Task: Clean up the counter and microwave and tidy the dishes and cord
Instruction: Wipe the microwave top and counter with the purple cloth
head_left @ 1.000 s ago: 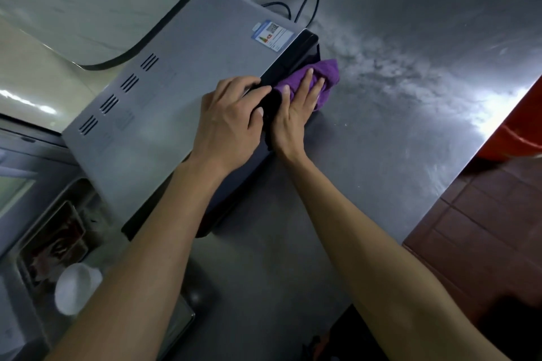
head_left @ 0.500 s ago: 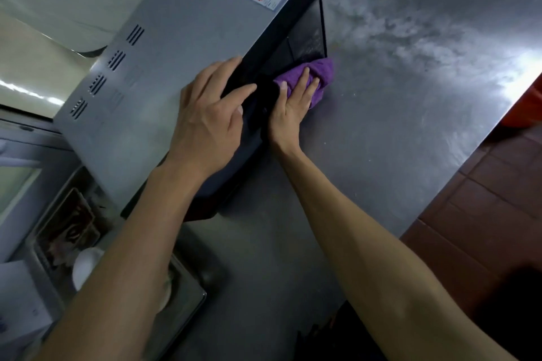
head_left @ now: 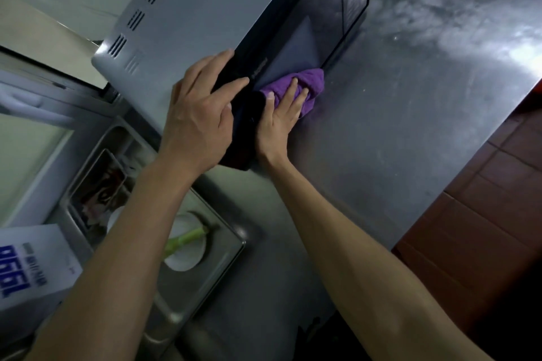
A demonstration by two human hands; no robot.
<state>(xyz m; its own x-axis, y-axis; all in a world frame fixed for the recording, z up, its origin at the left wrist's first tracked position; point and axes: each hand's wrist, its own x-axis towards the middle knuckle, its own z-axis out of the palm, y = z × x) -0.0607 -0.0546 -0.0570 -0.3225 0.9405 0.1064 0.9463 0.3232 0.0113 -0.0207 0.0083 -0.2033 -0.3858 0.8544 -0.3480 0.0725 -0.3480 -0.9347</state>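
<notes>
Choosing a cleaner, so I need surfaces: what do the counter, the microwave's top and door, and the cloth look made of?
Counter: likely stainless steel, brushed, with smeared glare.
Microwave top: grey painted sheet metal, matte, with punched vent slots.
Door: glossy black, glass or plastic; unclear which.
Cloth: purple, soft and fuzzy, probably microfibre.

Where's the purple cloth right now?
In the head view, the purple cloth is centre frame, under the right hand, pressed against the lower front of the microwave where it meets the steel counter.
</notes>
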